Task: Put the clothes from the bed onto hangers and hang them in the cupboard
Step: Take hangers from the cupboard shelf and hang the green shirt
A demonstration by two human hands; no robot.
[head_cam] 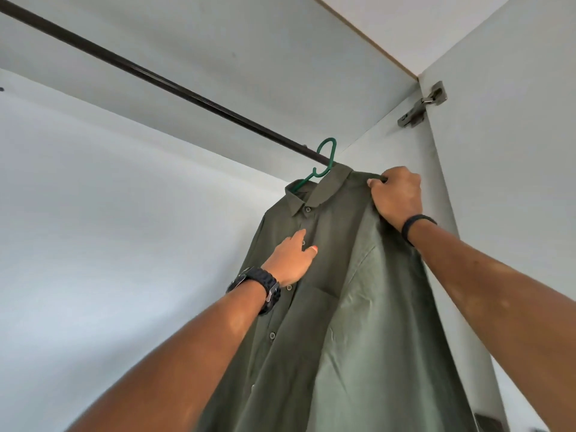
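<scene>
An olive green button-up shirt [343, 307] hangs on a green plastic hanger [324, 163], whose hook sits over the dark rail [156, 79] at the rail's right end inside the cupboard. My right hand [396, 194] grips the shirt's right shoulder, fingers curled round the fabric near the collar. My left hand [290, 260] rests on the shirt's front by the button placket, with its fingers held straight against the cloth. The hanger's arms are hidden inside the shirt.
The cupboard's white back wall [109, 213] and top panel [249, 57] surround the rail. The right side panel [405, 145] is close behind the shirt. A metal door hinge [420, 104] sits at the upper right, on the open door [514, 151].
</scene>
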